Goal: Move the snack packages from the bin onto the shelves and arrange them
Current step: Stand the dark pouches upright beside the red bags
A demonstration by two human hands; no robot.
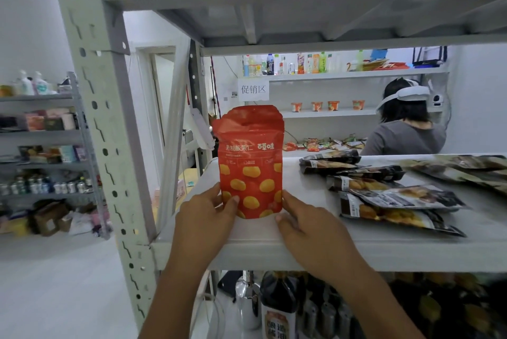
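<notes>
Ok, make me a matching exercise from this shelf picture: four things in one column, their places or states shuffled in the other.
Things
1. red pouch
2. dark packets
3. dark bottle
4. orange cups

Places or states
A. in a row on the far shelf in the background
B. upright between the left hand and right hand
C. on the level below the near shelf
D. lying flat and overlapping on the near shelf

Pairs: 1-B, 2-D, 3-C, 4-A
</notes>
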